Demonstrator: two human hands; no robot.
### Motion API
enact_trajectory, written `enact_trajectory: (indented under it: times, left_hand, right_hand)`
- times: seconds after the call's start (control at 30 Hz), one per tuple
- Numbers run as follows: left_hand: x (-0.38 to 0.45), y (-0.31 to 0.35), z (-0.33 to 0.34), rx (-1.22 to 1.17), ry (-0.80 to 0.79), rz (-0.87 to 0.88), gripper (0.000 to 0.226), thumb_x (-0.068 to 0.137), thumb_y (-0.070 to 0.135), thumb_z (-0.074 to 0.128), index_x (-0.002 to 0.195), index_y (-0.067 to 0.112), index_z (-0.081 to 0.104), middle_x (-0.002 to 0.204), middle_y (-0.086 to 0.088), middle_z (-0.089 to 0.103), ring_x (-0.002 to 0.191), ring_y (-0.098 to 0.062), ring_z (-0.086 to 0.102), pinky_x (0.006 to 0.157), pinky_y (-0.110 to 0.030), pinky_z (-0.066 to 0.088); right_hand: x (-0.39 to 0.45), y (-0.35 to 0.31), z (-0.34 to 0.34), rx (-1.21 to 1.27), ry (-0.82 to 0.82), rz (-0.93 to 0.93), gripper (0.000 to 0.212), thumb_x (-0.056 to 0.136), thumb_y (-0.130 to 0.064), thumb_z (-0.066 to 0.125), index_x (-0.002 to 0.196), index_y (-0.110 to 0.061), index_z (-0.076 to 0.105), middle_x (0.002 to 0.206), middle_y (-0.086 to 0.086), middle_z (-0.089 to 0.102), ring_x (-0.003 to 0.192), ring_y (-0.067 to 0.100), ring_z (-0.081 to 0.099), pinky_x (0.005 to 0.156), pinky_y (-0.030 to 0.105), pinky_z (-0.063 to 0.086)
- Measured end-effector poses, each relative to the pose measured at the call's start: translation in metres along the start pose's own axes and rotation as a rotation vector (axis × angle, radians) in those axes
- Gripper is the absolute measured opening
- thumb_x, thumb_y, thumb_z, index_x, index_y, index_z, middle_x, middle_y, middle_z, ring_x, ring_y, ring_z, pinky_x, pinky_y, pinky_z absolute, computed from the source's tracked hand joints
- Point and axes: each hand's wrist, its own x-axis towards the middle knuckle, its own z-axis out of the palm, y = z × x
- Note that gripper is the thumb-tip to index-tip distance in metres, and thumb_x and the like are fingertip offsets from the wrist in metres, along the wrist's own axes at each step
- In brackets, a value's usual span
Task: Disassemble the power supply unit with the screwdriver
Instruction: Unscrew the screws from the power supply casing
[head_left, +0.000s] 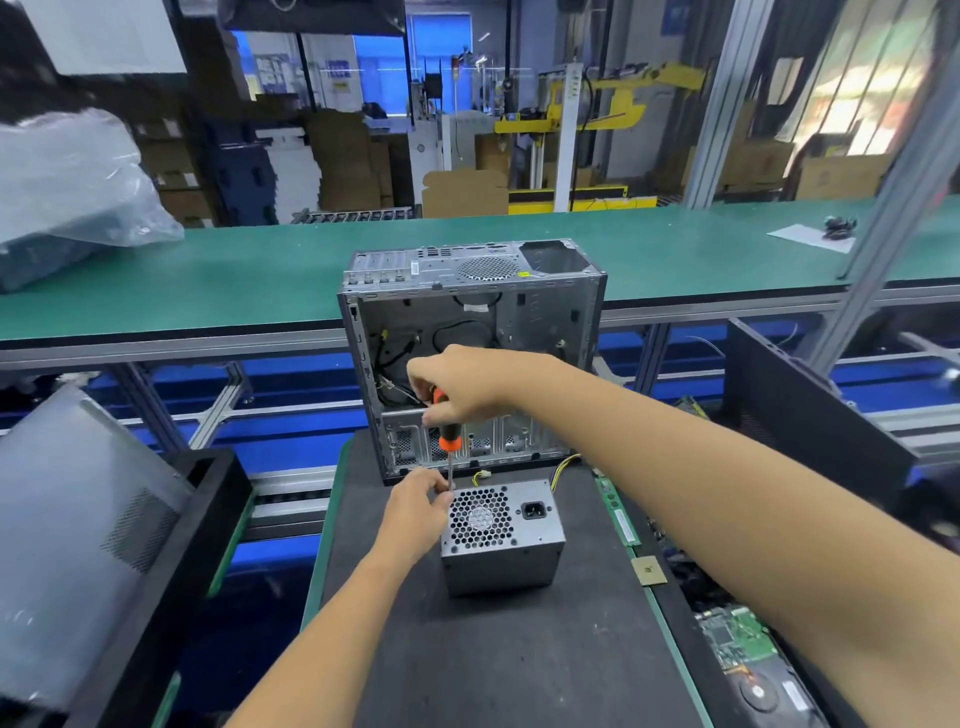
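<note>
Looks like you're on the first corner screw: your right hand (457, 387) wraps the orange-and-black screwdriver (449, 434) upright over the grey metal power supply box (501, 535) on the dark surface (519, 649), your left hand (415, 506) pinching the shaft, so next press down and twist.

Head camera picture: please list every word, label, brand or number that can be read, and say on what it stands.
No text can be read.
Computer case: small white and yellow stickers on its rear panel, too small to read.
Power supply unit: no label shows.
Memory stick: white sticker, too blurred to read.
Circuit board: printed marks, too small to read.
Blue and yellow wall notices: too blurred to read.
</note>
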Motion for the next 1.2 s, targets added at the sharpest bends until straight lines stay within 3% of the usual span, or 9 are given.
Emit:
enact_trajectory:
  times: [0.2,0.3,0.37,0.57,0.73,0.9,0.97,1.07,1.2]
  left_hand:
    - [0.001,-0.001,0.002,-0.007,0.001,0.013,0.009,0.091,0.014,0.061,0.082,0.016,0.061,0.087,0.009,0.054,0.075,-0.006,0.051,0.072,-0.024,0.038]
    - [0.002,0.0,0.002,0.006,0.002,0.014,0.009,0.091,0.014,0.061,0.082,0.015,0.06,0.084,0.009,0.053,0.072,-0.004,0.05,0.066,-0.022,0.036]
    - [0.002,0.0,0.002,0.01,0.001,0.01,0.01,0.091,0.014,0.061,0.081,0.015,0.059,0.081,0.008,0.052,0.069,-0.005,0.049,0.06,-0.018,0.035]
    - [0.004,-0.002,0.004,0.013,-0.004,0.001,0.017,0.092,0.013,0.06,0.077,0.02,0.055,0.086,0.006,0.054,0.071,-0.004,0.05,0.061,-0.017,0.035]
    - [0.006,-0.004,0.004,-0.015,-0.008,0.004,0.016,0.091,0.012,0.061,0.078,0.02,0.055,0.094,0.005,0.059,0.077,-0.003,0.052,0.07,-0.022,0.038]
    - [0.006,-0.006,0.005,-0.013,-0.011,0.009,0.017,0.091,0.014,0.061,0.077,0.022,0.055,0.088,0.008,0.056,0.073,-0.005,0.051,0.063,-0.018,0.037]
    - [0.006,-0.005,0.005,-0.008,-0.013,0.006,0.016,0.091,0.014,0.061,0.077,0.021,0.056,0.087,0.009,0.055,0.073,-0.005,0.052,0.061,-0.015,0.036]
    - [0.006,-0.005,0.004,-0.005,-0.02,0.0,0.016,0.091,0.015,0.061,0.078,0.021,0.056,0.087,0.007,0.055,0.073,-0.005,0.051,0.064,-0.021,0.038]
    - [0.006,-0.003,0.003,-0.005,-0.023,0.016,0.029,0.091,0.011,0.061,0.07,0.026,0.048,0.089,0.01,0.055,0.073,-0.001,0.05,0.07,-0.022,0.035]
  right_hand:
    - [-0.001,-0.004,-0.004,0.183,-0.087,-0.029,0.028,0.077,0.0,0.062,0.101,-0.014,0.054,0.097,0.004,0.061,0.082,0.021,0.053,0.064,0.032,0.045]
    - [0.002,-0.005,-0.001,0.066,-0.026,0.072,0.02,0.088,-0.028,0.061,0.095,-0.011,0.054,0.085,0.004,0.059,0.074,0.022,0.056,0.061,0.032,0.045]
    - [0.007,-0.005,0.001,-0.106,0.013,0.178,0.038,0.099,-0.042,0.042,0.086,-0.008,0.053,0.075,0.007,0.054,0.065,0.023,0.053,0.056,0.033,0.039]
    - [0.007,0.002,-0.001,0.093,-0.028,0.032,0.014,0.096,-0.022,0.053,0.099,-0.009,0.047,0.075,0.002,0.057,0.066,0.025,0.06,0.058,0.034,0.045]
    - [0.004,-0.001,0.0,0.26,-0.044,-0.032,0.027,0.082,0.003,0.056,0.104,-0.011,0.048,0.084,-0.006,0.051,0.074,0.014,0.047,0.061,0.027,0.041]
    - [0.01,-0.009,0.005,0.008,0.069,0.145,0.03,0.099,-0.039,0.044,0.095,-0.01,0.047,0.079,0.004,0.05,0.067,0.02,0.046,0.052,0.031,0.03]
    - [0.013,-0.008,0.003,-0.133,0.039,0.194,0.035,0.104,-0.034,0.035,0.096,-0.005,0.051,0.083,0.011,0.054,0.062,0.021,0.046,0.049,0.031,0.029]
    - [0.015,-0.002,0.002,0.037,-0.042,0.118,0.017,0.1,-0.023,0.047,0.105,-0.006,0.047,0.083,0.011,0.062,0.061,0.022,0.055,0.053,0.031,0.038]
    - [0.006,-0.003,-0.003,0.268,-0.109,-0.002,0.03,0.087,-0.006,0.063,0.11,-0.013,0.046,0.099,0.008,0.058,0.077,0.018,0.051,0.068,0.034,0.044]
